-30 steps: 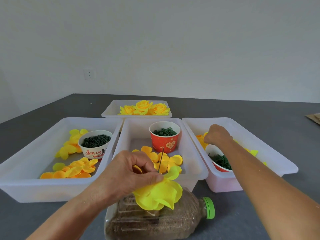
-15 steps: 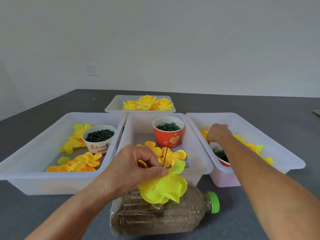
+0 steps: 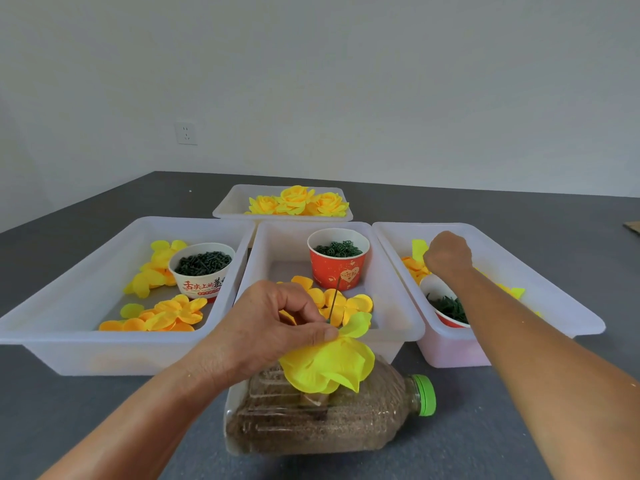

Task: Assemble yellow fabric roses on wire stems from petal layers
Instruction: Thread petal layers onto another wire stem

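Note:
My left hand pinches a part-made yellow rose at its centre, where a thin wire stem sticks up through the petals. The flower hangs just above a lying plastic bottle. My right hand reaches into the right tray, fingers closed on a pale yellow petal layer that stands up beside the fist. Loose orange-yellow petal layers lie in the middle tray. Three finished roses sit in the back tray.
The left tray holds petal layers and a white cup of dark green parts. A red cup of green rings stands in the middle tray. Another cup of green pieces sits in the right tray under my right forearm.
My right hand has moved from over the cup toward the petals at the back of the right tray and closed on a petal layer. My left hand keeps its hold on the rose.

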